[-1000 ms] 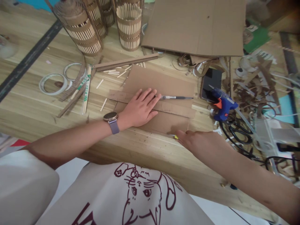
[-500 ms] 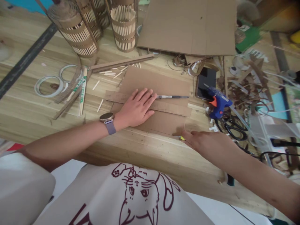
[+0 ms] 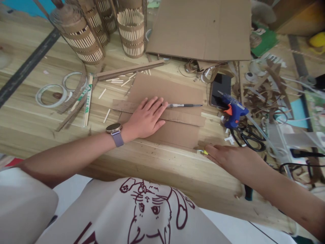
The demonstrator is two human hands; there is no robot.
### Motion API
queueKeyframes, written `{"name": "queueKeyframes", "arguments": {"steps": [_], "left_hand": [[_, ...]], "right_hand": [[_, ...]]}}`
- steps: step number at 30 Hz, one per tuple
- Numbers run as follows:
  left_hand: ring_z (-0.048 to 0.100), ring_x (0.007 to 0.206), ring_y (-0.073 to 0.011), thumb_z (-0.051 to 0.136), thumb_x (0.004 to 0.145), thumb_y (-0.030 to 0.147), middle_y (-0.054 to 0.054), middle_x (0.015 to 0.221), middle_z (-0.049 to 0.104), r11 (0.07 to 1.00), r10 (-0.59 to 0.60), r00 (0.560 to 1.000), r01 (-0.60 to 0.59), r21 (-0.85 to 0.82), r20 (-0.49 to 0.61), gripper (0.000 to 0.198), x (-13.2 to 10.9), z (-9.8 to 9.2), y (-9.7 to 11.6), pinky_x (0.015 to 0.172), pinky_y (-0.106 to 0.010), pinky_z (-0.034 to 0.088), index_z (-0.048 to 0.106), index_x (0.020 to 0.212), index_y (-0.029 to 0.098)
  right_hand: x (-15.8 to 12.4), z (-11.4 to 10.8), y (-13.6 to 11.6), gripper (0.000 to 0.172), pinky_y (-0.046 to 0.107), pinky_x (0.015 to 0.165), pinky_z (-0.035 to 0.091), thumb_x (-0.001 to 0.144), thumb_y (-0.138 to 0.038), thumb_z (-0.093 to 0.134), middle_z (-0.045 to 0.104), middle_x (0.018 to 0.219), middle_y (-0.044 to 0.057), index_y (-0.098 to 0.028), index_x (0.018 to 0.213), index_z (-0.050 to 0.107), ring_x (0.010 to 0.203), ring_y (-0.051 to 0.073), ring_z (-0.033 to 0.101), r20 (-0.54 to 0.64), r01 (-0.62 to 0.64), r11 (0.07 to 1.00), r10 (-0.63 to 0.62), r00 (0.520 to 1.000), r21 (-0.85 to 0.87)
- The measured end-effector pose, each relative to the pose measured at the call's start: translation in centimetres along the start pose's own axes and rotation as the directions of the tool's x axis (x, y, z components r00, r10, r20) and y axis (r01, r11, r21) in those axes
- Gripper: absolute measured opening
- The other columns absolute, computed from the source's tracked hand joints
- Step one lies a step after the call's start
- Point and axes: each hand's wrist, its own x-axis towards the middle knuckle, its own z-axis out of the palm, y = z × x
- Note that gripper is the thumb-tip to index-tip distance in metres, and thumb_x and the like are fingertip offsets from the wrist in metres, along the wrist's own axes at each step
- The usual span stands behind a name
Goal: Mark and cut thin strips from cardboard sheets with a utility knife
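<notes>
On the table (image 3: 152, 162), the left hand (image 3: 147, 118) lies open across a strip (image 3: 186, 118) and cardboard (image 3: 175, 135); the right hand (image 3: 224, 157) grips a knife (image 3: 205, 152) at the cardboard's near right corner, where uneven pressure could make it slip.

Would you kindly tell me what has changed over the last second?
The right hand, still holding a yellow tool, has moved rightward along the near edge of the cardboard sheet to around its right corner. The left hand still lies flat across the cardboard strip.
</notes>
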Motion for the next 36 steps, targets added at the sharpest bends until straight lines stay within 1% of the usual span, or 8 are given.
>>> {"name": "queueKeyframes", "arguments": {"steps": [3, 6, 13, 20, 22, 28, 33, 36], "left_hand": [[0.032, 0.149, -0.0379, 0.037, 0.105, 0.041, -0.02, 0.161, 0.036, 1.0, 0.001, 1.0, 0.0, -0.001, 0.009, 0.063, 0.0, -0.1, 0.0, 0.121, -0.056, 0.023, 0.032, 0.157, 0.005], [0.032, 0.149, -0.0382, 0.036, 0.105, 0.042, -0.021, 0.16, 0.036, 1.0, 0.0, 1.0, 0.0, 0.002, 0.006, 0.063, 0.0, -0.1, 0.0, 0.121, -0.057, 0.023, 0.032, 0.157, 0.005], [0.032, 0.149, -0.0384, 0.036, 0.105, 0.041, -0.021, 0.16, 0.036, 1.0, -0.002, 1.0, 0.002, -0.014, 0.004, 0.063, 0.0, 0.0, 0.0, 0.121, -0.057, 0.023, 0.032, 0.157, 0.005], [0.032, 0.149, -0.0378, 0.037, 0.105, 0.041, -0.021, 0.161, 0.036, 1.0, -0.012, 1.0, 0.012, -0.015, 0.001, 0.063, 0.0, 0.0, 0.1, 0.121, -0.057, 0.023, 0.033, 0.157, 0.005], [0.032, 0.148, -0.0379, 0.037, 0.105, 0.042, -0.02, 0.161, 0.036, 1.0, -0.01, 1.0, 0.01, -0.002, -0.002, 0.063, 0.0, 0.1, 0.1, 0.121, -0.056, 0.023, 0.033, 0.157, 0.005], [0.032, 0.148, -0.0378, 0.038, 0.105, 0.041, -0.021, 0.161, 0.035, 1.0, -0.011, 1.0, 0.011, -0.01, -0.003, 0.063, 0.0, 0.0, 0.2, 0.121, -0.056, 0.022, 0.032, 0.157, 0.006], [0.032, 0.148, -0.0385, 0.04, 0.104, 0.04, -0.021, 0.16, 0.036, 1.0, -0.018, 1.0, 0.018, -0.022, -0.015, 0.063, 0.0, 0.0, 0.3, 0.12, -0.058, 0.023, 0.033, 0.156, 0.006], [0.031, 0.148, -0.0389, 0.04, 0.104, 0.04, -0.022, 0.16, 0.036, 0.999, -0.019, 1.0, 0.019, -0.029, -0.018, 0.063, 0.1, 0.1, 0.4, 0.12, -0.059, 0.024, 0.033, 0.157, 0.006]], "right_hand": [[-0.1, -0.4, 0.1, 0.022, 0.029, 0.048, 0.016, 0.102, -0.026, 0.041, 0.074, 0.083, 0.006, -0.022, 0.099, 0.063, 0.069, 0.02, 0.069, 0.172, 0.01, 0.998, 0.0, 0.985, -0.054], [-0.2, -0.2, 0.3, 0.024, 0.028, 0.049, 0.018, 0.103, -0.029, 0.039, 0.074, 0.089, 0.006, -0.022, 0.102, 0.062, 0.076, 0.021, 0.07, 0.2, -0.001, 0.999, 0.009, 0.98, -0.042], [-0.3, 1.3, 0.7, 0.024, 0.03, 0.049, 0.019, 0.102, -0.029, 0.041, 0.072, 0.077, 0.006, -0.022, 0.095, 0.062, 0.065, 0.019, 0.066, 0.059, 0.019, 1.0, -0.018, 0.998, -0.017], [-0.1, 0.5, 0.5, 0.028, 0.028, 0.048, 0.018, 0.103, -0.034, 0.037, 0.075, 0.085, 0.005, -0.023, 0.097, 0.062, 0.07, 0.021, 0.069, 0.166, -0.004, 1.0, 0.009, 0.986, -0.027], [0.0, 0.6, 0.6, 0.03, 0.028, 0.048, 0.017, 0.104, -0.037, 0.036, 0.075, 0.084, 0.005, -0.023, 0.098, 0.062, 0.07, 0.021, 0.07, 0.172, 0.002, 0.999, 0.005, 0.985, -0.038], [0.0, 1.3, 1.0, 0.034, 0.028, 0.046, 0.019, 0.105, -0.041, 0.034, 0.075, 0.076, 0.004, -0.023, 0.097, 0.061, 0.06, 0.018, 0.066, 0.121, 0.051, 0.998, -0.047, 0.992, -0.033], [-0.6, 0.9, 1.3, 0.025, 0.028, 0.047, 0.022, 0.103, -0.033, 0.042, 0.075, 0.077, 0.004, -0.022, 0.092, 0.062, 0.064, 0.017, 0.068, 0.085, 0.077, 0.995, -0.071, 0.994, -0.064], [-1.3, 0.2, 1.6, 0.026, 0.028, 0.047, 0.022, 0.102, -0.032, 0.044, 0.073, 0.073, 0.005, -0.021, 0.09, 0.064, 0.065, 0.018, 0.069, 0.003, 0.067, 0.989, -0.067, 0.998, -0.129]]}}
